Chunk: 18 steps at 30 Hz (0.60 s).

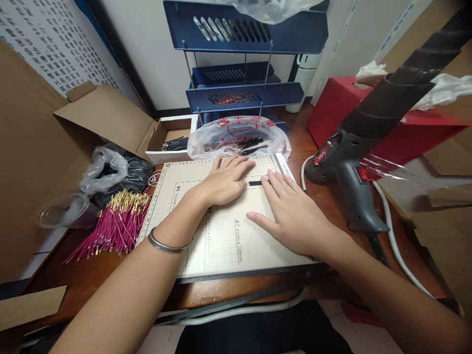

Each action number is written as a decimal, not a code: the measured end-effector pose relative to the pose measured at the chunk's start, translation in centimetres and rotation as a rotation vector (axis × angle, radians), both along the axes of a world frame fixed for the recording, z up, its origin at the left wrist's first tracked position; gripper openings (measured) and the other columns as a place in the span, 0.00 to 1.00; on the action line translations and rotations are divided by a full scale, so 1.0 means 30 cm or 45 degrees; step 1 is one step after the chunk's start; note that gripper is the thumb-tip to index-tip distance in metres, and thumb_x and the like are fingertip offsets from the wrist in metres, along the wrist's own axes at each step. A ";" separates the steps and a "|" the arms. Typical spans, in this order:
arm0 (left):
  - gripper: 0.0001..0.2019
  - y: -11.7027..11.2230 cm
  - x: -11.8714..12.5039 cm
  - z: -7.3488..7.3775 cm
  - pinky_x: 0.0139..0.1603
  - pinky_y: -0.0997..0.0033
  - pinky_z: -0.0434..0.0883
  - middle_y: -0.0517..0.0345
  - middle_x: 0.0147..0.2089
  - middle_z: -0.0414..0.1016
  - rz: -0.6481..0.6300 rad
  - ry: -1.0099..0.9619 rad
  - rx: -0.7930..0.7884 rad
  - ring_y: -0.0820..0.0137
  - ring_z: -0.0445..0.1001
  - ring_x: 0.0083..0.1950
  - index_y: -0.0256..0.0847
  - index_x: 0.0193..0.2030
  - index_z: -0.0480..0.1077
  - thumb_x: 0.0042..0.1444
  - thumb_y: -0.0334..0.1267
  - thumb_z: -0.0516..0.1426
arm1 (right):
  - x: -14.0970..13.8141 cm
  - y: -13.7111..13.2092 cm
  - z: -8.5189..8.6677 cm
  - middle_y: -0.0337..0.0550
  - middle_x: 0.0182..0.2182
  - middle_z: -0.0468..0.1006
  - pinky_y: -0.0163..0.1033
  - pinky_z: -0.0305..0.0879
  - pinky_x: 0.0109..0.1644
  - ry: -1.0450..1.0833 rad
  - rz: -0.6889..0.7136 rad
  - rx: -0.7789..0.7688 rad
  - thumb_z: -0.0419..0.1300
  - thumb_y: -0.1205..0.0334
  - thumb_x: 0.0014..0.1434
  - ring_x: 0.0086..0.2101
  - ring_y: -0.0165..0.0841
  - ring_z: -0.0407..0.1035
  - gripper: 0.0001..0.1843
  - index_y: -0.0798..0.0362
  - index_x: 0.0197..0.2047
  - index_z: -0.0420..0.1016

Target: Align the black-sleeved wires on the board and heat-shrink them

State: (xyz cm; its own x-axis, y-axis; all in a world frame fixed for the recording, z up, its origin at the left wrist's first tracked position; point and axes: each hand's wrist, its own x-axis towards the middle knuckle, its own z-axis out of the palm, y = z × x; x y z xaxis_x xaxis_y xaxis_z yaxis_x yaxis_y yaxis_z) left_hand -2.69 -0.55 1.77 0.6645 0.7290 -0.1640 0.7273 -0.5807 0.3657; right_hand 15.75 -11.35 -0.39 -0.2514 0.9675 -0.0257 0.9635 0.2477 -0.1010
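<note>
Black strip (254, 183), frame centre: square it to the board (216, 246), left hand (227, 181) and right hand (293, 209) open flat, gripping nothing.

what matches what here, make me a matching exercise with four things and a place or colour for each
1. black piece
2. wires
3. heat gun
4. tissue box

A. red
B. on the board, between left hand and right hand
C. dark grey, right of the board
D. magenta with gold ends

Pairs: 1-B, 2-D, 3-C, 4-A
</note>
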 end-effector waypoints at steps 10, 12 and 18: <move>0.36 -0.003 0.006 0.001 0.85 0.37 0.28 0.54 0.87 0.44 0.023 0.029 0.009 0.59 0.37 0.88 0.43 0.83 0.50 0.69 0.41 0.44 | -0.005 -0.001 0.010 0.70 0.80 0.44 0.62 0.42 0.84 0.001 -0.009 -0.029 0.43 0.26 0.71 0.80 0.57 0.41 0.58 0.71 0.80 0.52; 0.35 0.000 0.004 -0.003 0.85 0.36 0.28 0.54 0.87 0.43 0.020 0.025 0.014 0.59 0.37 0.88 0.43 0.83 0.51 0.69 0.42 0.43 | -0.005 0.000 0.012 0.70 0.80 0.44 0.62 0.41 0.84 -0.004 -0.011 -0.037 0.44 0.26 0.71 0.80 0.57 0.40 0.58 0.72 0.80 0.52; 0.35 0.003 -0.001 -0.006 0.84 0.34 0.27 0.55 0.87 0.45 0.017 -0.008 -0.008 0.57 0.38 0.87 0.43 0.83 0.53 0.70 0.42 0.43 | -0.001 -0.002 0.007 0.71 0.80 0.45 0.61 0.42 0.84 -0.004 -0.005 -0.014 0.41 0.25 0.70 0.80 0.57 0.42 0.59 0.71 0.80 0.52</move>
State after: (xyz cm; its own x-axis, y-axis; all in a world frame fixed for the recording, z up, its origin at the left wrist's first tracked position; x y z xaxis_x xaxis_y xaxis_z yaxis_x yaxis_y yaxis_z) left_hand -2.71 -0.46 1.59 0.6559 0.7367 -0.1646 0.7326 -0.5686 0.3742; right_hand 15.73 -11.41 -0.18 -0.2474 0.9682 -0.0373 0.9648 0.2427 -0.1010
